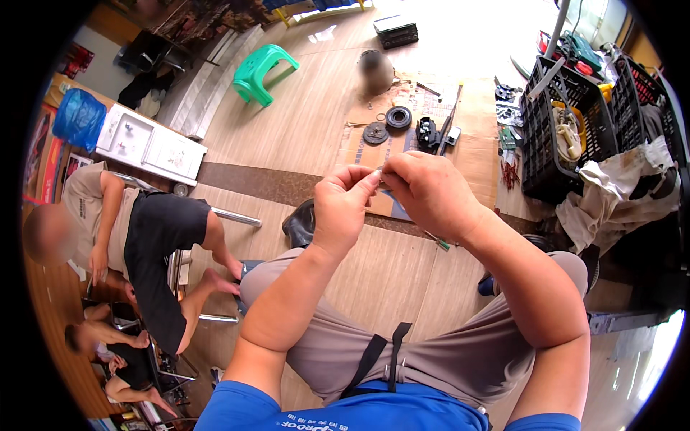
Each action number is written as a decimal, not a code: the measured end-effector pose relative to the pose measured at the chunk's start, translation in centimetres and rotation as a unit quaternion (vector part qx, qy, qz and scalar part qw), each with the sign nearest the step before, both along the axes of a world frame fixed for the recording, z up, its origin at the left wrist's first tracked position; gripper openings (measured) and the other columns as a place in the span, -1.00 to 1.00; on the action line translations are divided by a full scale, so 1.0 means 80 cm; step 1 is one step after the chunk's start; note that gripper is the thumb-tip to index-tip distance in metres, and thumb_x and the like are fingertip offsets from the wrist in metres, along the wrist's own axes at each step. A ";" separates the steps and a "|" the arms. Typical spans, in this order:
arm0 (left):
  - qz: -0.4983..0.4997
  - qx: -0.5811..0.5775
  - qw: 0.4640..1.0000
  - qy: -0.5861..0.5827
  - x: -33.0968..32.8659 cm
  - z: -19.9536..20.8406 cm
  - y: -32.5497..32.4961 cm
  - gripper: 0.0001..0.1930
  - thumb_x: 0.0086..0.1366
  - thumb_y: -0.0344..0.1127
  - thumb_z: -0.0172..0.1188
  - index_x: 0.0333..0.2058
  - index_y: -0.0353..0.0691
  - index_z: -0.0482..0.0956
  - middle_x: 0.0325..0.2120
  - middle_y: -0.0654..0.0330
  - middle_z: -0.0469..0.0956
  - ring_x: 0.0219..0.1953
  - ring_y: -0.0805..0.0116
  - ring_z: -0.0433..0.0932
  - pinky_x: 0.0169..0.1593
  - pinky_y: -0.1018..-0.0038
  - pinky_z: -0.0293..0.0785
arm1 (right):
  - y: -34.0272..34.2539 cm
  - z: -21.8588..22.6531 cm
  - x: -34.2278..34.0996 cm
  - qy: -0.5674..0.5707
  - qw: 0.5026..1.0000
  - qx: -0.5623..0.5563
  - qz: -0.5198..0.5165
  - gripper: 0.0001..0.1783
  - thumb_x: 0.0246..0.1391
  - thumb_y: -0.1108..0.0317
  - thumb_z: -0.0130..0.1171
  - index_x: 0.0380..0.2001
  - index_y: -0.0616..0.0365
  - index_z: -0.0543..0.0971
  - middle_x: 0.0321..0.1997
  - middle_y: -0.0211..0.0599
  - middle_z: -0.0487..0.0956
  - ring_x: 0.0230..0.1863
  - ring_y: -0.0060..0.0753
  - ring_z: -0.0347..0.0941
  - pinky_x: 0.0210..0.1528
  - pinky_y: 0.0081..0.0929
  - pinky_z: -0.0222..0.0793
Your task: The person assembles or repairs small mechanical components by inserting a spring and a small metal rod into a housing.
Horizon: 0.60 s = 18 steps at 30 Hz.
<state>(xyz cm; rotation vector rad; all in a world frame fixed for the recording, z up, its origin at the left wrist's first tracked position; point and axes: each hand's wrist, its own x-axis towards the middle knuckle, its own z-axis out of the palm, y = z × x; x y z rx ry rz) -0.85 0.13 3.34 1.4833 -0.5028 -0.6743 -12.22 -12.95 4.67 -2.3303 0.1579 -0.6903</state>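
Both hands are raised together over my knees, fingertips nearly meeting. My left hand [342,203] pinches with thumb and forefinger on something tiny and pale that I cannot make out. Close against it, my right hand [429,190] is also closed in a pinch; what its fingers hold is hidden. Beyond the hands lies a flat cardboard sheet [474,154] on the floor. On it are a black ring-shaped part [398,118], a dark grey disc [375,133] and a black mechanical part [428,134]. A green-handled screwdriver [440,243] lies on the floor below my right wrist.
Black plastic crates [560,136] holding tools and gloves stand at the right, with dirty rags [618,187] over one. A green stool [263,74] stands at the far left. Two people sit on the left, one in a beige shirt [90,197]. A white water dispenser [151,147] lies behind them.
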 end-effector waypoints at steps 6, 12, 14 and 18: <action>-0.048 0.051 0.997 -0.040 -0.008 0.006 -0.002 -0.93 0.28 -0.44 0.20 -0.35 -0.33 0.60 -0.47 0.25 0.61 -0.49 0.61 0.46 -0.37 0.66 0.39 | -0.015 0.001 0.001 0.001 0.998 0.065 -0.009 -0.85 0.11 0.37 0.14 -0.43 0.25 0.53 -0.48 -0.03 0.56 -0.39 0.03 0.53 -0.32 -0.19 0.43; -0.086 -0.024 0.993 0.077 -0.001 0.002 0.001 -0.93 0.30 -0.46 0.17 -0.29 -0.32 0.58 -0.43 0.22 0.62 -0.45 0.54 0.51 -0.34 0.63 0.43 | -0.026 -0.010 0.006 0.064 0.965 0.252 -0.024 -0.82 0.13 0.37 0.18 -0.38 0.32 0.57 -0.47 -0.06 0.60 -0.44 -0.25 0.58 -0.35 -0.39 0.46; -0.111 -0.097 0.964 0.223 0.005 0.000 0.002 -0.92 0.31 -0.45 0.15 -0.27 -0.32 0.57 -0.42 0.21 0.61 -0.43 0.49 0.54 -0.33 0.60 0.45 | -0.026 -0.017 0.010 0.076 0.944 0.321 -0.020 -0.82 0.14 0.38 0.18 -0.38 0.33 0.58 -0.48 -0.08 0.61 -0.45 -0.34 0.58 -0.36 -0.42 0.46; -0.119 -0.099 0.959 0.239 0.011 -0.004 0.006 -0.93 0.31 -0.45 0.15 -0.29 -0.31 0.57 -0.44 0.20 0.61 -0.43 0.47 0.55 -0.34 0.57 0.47 | -0.016 -0.012 0.009 0.073 0.935 0.348 -0.010 -0.81 0.15 0.37 0.18 -0.37 0.34 0.56 -0.50 -0.11 0.60 -0.48 -0.42 0.55 -0.37 -0.44 0.45</action>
